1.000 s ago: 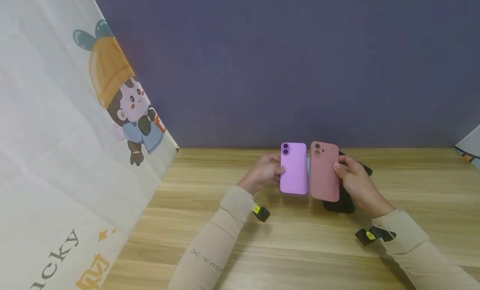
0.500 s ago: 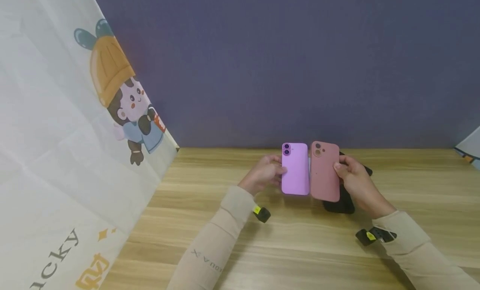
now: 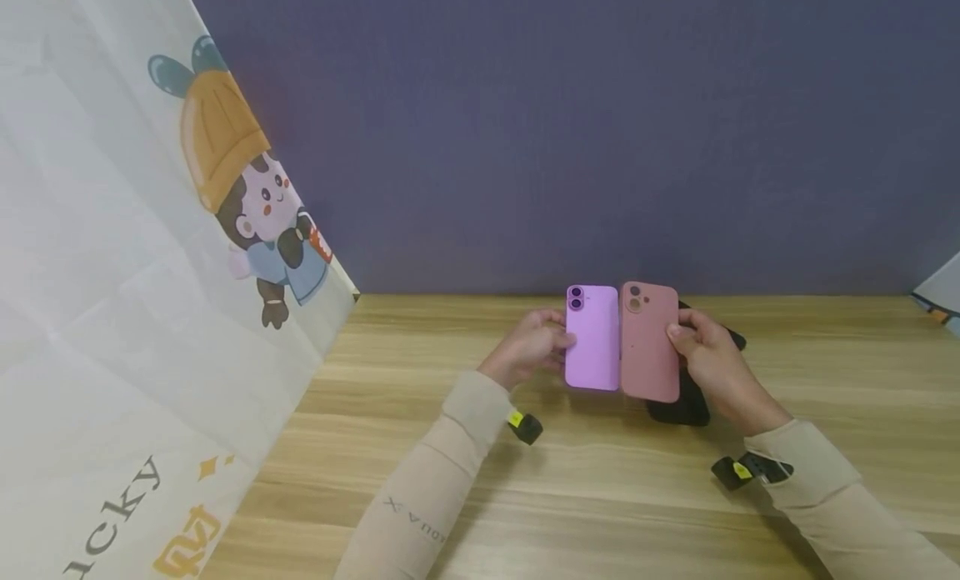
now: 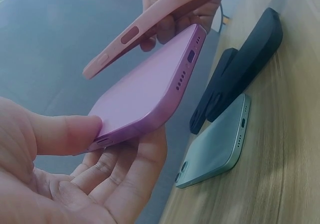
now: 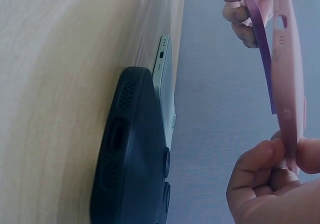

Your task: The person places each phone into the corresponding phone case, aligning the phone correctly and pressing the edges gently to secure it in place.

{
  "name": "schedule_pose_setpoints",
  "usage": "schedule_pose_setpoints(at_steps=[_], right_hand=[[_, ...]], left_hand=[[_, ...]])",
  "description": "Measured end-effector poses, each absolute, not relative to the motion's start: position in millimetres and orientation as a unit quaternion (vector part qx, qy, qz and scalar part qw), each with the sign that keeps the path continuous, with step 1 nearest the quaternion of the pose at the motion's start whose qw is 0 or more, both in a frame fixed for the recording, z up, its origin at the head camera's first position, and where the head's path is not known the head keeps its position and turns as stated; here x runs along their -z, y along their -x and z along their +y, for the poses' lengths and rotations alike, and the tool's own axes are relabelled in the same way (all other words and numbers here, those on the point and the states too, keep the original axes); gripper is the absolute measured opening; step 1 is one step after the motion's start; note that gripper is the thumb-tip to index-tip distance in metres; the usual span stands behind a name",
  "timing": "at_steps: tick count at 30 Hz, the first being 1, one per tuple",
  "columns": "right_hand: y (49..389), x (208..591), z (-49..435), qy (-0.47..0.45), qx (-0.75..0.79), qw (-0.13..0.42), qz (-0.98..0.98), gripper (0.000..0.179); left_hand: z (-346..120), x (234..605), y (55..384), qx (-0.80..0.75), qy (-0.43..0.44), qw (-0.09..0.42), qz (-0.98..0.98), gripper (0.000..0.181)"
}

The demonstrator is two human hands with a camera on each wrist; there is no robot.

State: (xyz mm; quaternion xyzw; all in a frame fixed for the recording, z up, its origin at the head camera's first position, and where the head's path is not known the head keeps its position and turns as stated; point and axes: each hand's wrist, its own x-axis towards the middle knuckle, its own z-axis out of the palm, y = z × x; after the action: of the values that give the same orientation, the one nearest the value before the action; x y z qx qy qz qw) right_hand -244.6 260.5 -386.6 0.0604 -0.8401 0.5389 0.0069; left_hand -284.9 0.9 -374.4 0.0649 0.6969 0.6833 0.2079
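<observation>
My left hand [image 3: 529, 345] holds a purple phone [image 3: 592, 340] by its left edge, thumb on the back and fingers beneath. The phone's back faces up, with two camera lenses at its top left corner. Beside it, my right hand [image 3: 716, 363] pinches the right edge of a pink phone case [image 3: 649, 343], whose camera cutouts are at the top. Both are held above the table, side by side. In the left wrist view the pink case [image 4: 150, 29] appears above the purple phone [image 4: 145, 89], with a gap between them.
On the wooden table [image 3: 600, 497], beneath the held things, lies a pale green phone [image 4: 217, 144]. Two black phone cases [image 4: 250, 64] lie next to it, one partly over the other. A dark blue-grey panel [image 3: 570, 138] stands behind the table, and a printed white sheet [image 3: 112, 272] at the left.
My left hand has moved the purple phone slightly to the right, narrowing the gap to the pink case in the head view. My right hand has hardly moved.
</observation>
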Motion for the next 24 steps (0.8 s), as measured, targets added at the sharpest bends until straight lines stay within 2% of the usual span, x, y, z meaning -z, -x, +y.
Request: schedule_pose_setpoints(at_steps=[24], right_hand=[[241.6, 383.6, 258.4, -0.062, -0.534, 0.012, -0.843, 0.050]], left_hand=[[5.4, 375.7, 283.2, -0.684, -0.071, 0.210, 0.695, 0.015]])
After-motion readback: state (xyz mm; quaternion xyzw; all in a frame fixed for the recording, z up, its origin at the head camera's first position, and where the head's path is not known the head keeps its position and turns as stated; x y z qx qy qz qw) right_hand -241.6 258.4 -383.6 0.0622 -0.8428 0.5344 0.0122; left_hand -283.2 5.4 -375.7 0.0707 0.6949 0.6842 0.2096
